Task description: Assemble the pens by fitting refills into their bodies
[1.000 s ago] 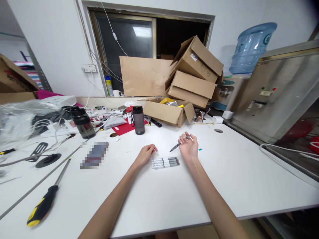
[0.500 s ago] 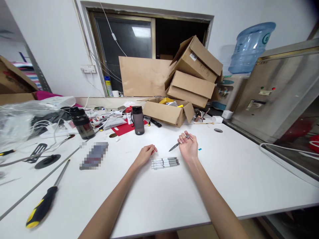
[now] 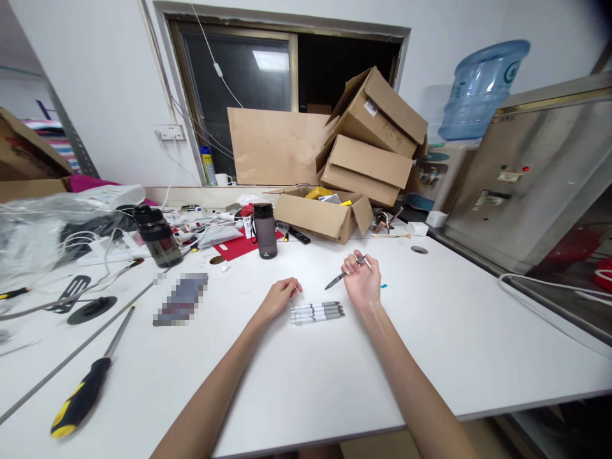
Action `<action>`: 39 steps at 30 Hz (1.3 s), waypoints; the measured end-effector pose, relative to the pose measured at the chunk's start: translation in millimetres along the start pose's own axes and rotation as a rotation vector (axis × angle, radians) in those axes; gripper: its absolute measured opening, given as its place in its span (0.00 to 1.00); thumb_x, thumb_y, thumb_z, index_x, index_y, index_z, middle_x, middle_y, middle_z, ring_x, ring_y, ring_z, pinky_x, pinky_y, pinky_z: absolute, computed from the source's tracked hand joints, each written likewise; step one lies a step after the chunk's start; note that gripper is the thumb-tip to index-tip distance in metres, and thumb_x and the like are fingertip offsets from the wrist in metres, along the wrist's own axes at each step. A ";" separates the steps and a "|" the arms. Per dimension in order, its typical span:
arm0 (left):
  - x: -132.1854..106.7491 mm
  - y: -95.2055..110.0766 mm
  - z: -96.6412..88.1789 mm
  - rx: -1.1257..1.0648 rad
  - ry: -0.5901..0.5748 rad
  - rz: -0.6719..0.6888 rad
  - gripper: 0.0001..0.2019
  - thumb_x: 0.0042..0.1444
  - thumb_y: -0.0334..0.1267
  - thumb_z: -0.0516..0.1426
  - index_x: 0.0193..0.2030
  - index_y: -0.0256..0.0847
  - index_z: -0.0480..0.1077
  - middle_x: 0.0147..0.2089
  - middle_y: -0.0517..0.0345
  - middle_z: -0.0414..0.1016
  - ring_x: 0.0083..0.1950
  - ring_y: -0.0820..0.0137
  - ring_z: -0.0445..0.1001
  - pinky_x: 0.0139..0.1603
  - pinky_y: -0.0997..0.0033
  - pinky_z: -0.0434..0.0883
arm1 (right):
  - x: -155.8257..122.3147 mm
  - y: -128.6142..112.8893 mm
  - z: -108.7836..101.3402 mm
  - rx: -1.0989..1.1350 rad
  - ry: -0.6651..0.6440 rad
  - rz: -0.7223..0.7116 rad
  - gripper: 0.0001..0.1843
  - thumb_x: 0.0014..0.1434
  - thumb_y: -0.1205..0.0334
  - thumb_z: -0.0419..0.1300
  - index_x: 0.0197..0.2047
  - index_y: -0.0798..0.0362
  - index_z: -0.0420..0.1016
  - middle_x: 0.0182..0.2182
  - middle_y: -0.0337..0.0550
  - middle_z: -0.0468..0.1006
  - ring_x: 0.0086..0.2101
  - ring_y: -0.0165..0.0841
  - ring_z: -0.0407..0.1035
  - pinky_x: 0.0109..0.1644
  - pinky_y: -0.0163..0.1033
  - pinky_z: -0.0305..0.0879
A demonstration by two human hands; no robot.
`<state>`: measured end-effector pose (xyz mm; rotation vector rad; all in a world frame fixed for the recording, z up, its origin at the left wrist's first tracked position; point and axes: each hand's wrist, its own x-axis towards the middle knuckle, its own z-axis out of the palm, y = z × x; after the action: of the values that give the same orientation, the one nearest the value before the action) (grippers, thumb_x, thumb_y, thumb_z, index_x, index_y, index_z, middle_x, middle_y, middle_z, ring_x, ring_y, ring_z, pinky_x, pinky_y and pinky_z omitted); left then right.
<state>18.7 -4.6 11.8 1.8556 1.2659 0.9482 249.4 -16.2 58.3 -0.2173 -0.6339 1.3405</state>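
Observation:
My right hand (image 3: pixel 362 284) is closed around a dark grey pen (image 3: pixel 340 278), raised above the table with the palm turned up. The pen slants, its tip pointing down to the left. Just below and left of that tip, several white and grey pens (image 3: pixel 317 313) lie side by side in a row on the white table (image 3: pixel 306 376). My left hand (image 3: pixel 280 298) rests on the table at the row's left end, its fingers loosely curved with nothing seen in them. Its palm side is hidden. A small blue piece (image 3: pixel 384 286) lies right of my right hand.
A screwdriver (image 3: pixel 90 382) and a pixelated flat object (image 3: pixel 182 299) lie to the left. A dark bottle (image 3: pixel 264 231) and an open cardboard box (image 3: pixel 313 217) stand at the back. Cables and a second bottle (image 3: pixel 160 236) crowd the back left. A metal cabinet (image 3: pixel 540 166) stands right.
Hardly anything differs. My right hand and the pen have shifted very slightly; my left hand and the row of pens stay where they were.

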 end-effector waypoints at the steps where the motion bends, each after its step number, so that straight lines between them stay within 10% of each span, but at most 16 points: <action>1: 0.0 0.0 0.1 -0.002 0.000 -0.001 0.22 0.64 0.49 0.46 0.32 0.39 0.74 0.25 0.61 0.64 0.29 0.67 0.64 0.35 0.70 0.60 | 0.0 -0.1 0.1 -0.001 0.000 -0.003 0.08 0.63 0.60 0.52 0.32 0.50 0.66 0.24 0.32 0.48 0.23 0.30 0.49 0.28 0.36 0.59; 22: 4.8 -4.1 3.4 -0.107 -0.012 0.011 0.22 0.64 0.51 0.47 0.34 0.39 0.74 0.25 0.63 0.62 0.28 0.69 0.62 0.33 0.70 0.60 | 1.4 2.3 2.5 -0.068 -0.062 0.008 0.05 0.60 0.61 0.53 0.33 0.49 0.67 0.23 0.34 0.55 0.24 0.30 0.54 0.29 0.36 0.58; 30: 2.6 18.3 4.8 -0.343 -0.007 0.181 0.13 0.61 0.47 0.57 0.43 0.39 0.72 0.33 0.58 0.71 0.35 0.69 0.68 0.40 0.70 0.67 | -6.1 21.7 -5.8 -0.968 -0.289 -0.094 0.04 0.59 0.61 0.60 0.37 0.48 0.75 0.32 0.37 0.74 0.32 0.33 0.66 0.40 0.38 0.61; 39: 0.9 18.2 12.1 -0.329 -0.092 0.145 0.17 0.61 0.53 0.58 0.41 0.39 0.72 0.37 0.52 0.77 0.40 0.65 0.75 0.43 0.67 0.71 | -26.1 28.0 4.2 -1.173 -0.458 -0.020 0.07 0.64 0.57 0.58 0.44 0.47 0.73 0.34 0.37 0.77 0.35 0.35 0.72 0.42 0.40 0.65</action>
<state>37.4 -10.6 21.4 1.7236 0.8698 1.0642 221.4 -35.1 40.0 -0.8487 -1.7668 0.8504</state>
